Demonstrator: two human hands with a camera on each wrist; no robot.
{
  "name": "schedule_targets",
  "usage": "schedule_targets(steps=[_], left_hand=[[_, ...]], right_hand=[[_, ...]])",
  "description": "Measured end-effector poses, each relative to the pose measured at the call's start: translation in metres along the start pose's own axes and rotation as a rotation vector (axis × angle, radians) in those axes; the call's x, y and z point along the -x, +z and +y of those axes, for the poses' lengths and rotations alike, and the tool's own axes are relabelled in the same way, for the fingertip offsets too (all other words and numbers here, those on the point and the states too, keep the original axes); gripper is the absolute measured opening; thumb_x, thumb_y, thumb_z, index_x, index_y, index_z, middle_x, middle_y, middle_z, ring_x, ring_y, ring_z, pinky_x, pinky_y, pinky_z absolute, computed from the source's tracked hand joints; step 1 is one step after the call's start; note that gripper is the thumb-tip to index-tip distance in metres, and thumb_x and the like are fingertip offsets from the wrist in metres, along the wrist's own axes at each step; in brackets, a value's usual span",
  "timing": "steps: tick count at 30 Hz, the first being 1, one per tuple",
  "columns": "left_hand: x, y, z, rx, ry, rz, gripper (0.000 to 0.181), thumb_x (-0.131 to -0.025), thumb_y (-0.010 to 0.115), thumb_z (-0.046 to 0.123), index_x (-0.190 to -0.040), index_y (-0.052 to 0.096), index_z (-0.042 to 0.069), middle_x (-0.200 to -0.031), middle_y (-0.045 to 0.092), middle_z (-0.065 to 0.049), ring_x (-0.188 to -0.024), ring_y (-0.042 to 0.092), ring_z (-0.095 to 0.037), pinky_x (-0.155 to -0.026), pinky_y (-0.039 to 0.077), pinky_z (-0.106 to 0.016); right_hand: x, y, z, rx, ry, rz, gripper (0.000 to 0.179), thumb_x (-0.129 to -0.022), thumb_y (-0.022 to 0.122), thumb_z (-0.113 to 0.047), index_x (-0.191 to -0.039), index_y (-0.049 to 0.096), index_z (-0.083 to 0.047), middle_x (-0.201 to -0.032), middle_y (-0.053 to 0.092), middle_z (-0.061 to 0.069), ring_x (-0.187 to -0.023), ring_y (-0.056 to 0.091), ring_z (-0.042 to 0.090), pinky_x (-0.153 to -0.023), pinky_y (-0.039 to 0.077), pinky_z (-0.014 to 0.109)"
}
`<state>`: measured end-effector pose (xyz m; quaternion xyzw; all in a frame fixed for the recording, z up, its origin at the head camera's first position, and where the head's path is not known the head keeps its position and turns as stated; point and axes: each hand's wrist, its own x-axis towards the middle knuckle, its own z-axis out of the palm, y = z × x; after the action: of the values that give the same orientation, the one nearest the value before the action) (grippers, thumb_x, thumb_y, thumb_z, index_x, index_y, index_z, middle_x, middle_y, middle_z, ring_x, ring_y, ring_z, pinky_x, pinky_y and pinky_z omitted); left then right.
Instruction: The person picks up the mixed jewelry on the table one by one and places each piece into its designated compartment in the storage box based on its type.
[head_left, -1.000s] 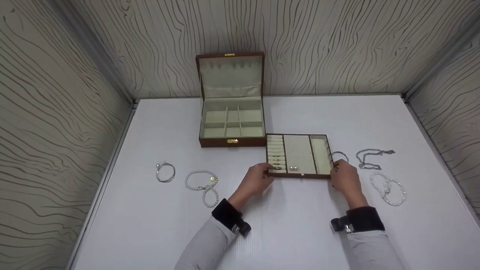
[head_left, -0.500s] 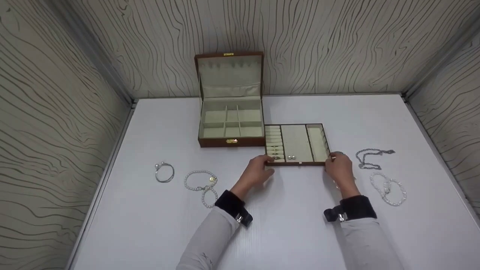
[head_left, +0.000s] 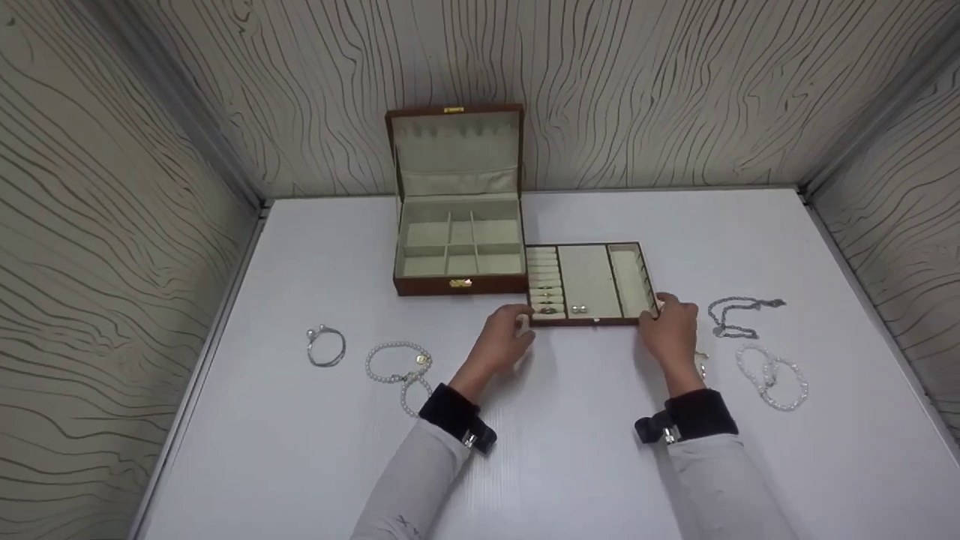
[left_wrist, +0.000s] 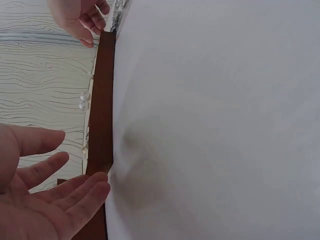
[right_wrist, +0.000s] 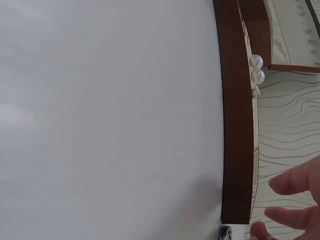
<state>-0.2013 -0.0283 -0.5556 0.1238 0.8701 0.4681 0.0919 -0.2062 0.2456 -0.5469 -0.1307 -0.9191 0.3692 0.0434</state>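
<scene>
A shallow brown jewelry tray [head_left: 596, 322] lies on the white table, against the right side of the open jewelry box [head_left: 427, 286]. Several rings [head_left: 546, 298] sit in its left rolls, and pearl earrings [head_left: 579, 309] are on the middle panel. My left hand [head_left: 499, 341] is at the tray's front left corner; in the left wrist view its fingers [left_wrist: 82, 202] are fairly straight, beside the brown edge, gripping nothing. By the front right corner is my right hand [head_left: 671, 334], its fingers [right_wrist: 290, 182] spread and apart from the tray in the right wrist view.
A silver bangle [head_left: 325, 349] and pearl bracelets [head_left: 397, 345] lie on the left. To the right are a dark chain [head_left: 735, 302], a clear bead strand [head_left: 795, 405] and a gold piece [head_left: 702, 364] partly behind my right wrist. Patterned walls [head_left: 600, 90] enclose the table.
The tray has moved away from me and slightly left, to beside the box. Both hands went with it, and their hold has loosened.
</scene>
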Motion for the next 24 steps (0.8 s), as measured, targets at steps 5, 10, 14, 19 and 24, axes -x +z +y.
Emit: schedule_targets(steps=[5, 10, 14, 19, 24], left_hand=[[0.009, -0.028, -0.013, -0.002, 0.014, 0.205, 0.034, -0.090, 0.064, 0.001, -0.124, 0.060, -0.002, -0.123, 0.057, -0.019, -0.103, 0.060, -0.032, -0.086, 0.052, -0.038], [0.013, -0.059, -0.029, -0.061, 0.003, 0.455, 0.031, -0.091, 0.066, 0.004, -0.121, 0.063, -0.001, -0.119, 0.055, -0.019, -0.108, 0.056, -0.034, -0.090, 0.049, -0.042], [0.016, -0.081, -0.040, -0.160, -0.039, 0.557, 0.035, -0.095, 0.065, 0.015, -0.128, 0.060, 0.002, -0.132, 0.046, -0.025, -0.123, 0.044, -0.037, -0.102, 0.040, -0.046], [0.017, -0.098, -0.053, -0.287, -0.105, 0.540, 0.045, -0.098, 0.062, 0.025, -0.137, 0.055, 0.006, -0.149, 0.031, -0.029, -0.137, 0.029, -0.042, -0.105, 0.035, -0.055], [0.019, -0.103, -0.062, -0.373, -0.132, 0.514, 0.045, -0.098, 0.061, 0.027, -0.137, 0.057, 0.006, -0.149, 0.035, -0.025, -0.139, 0.028, -0.042, -0.103, 0.036, -0.059]], right_hand=[[0.006, 0.015, -0.023, -0.112, -0.053, 0.045, 0.037, -0.095, 0.053, -0.004, -0.129, 0.054, 0.009, -0.115, 0.045, 0.031, -0.106, 0.048, 0.041, -0.088, 0.042, 0.051], [0.012, 0.033, -0.045, -0.167, -0.185, -0.076, 0.034, -0.098, 0.054, -0.005, -0.130, 0.057, 0.004, -0.114, 0.048, 0.026, -0.103, 0.052, 0.036, -0.086, 0.046, 0.047], [0.016, 0.050, -0.063, -0.147, -0.281, -0.185, 0.035, -0.101, 0.053, -0.009, -0.134, 0.056, 0.001, -0.120, 0.048, 0.026, -0.108, 0.053, 0.036, -0.088, 0.047, 0.048], [0.013, 0.065, -0.083, -0.034, -0.393, -0.273, 0.039, -0.102, 0.052, -0.013, -0.141, 0.052, -0.004, -0.126, 0.048, 0.025, -0.106, 0.053, 0.035, -0.087, 0.046, 0.049], [0.003, 0.078, -0.093, 0.144, -0.487, -0.292, 0.044, -0.102, 0.052, -0.017, -0.146, 0.047, -0.011, -0.132, 0.049, 0.025, -0.114, 0.052, 0.040, -0.096, 0.041, 0.054]])
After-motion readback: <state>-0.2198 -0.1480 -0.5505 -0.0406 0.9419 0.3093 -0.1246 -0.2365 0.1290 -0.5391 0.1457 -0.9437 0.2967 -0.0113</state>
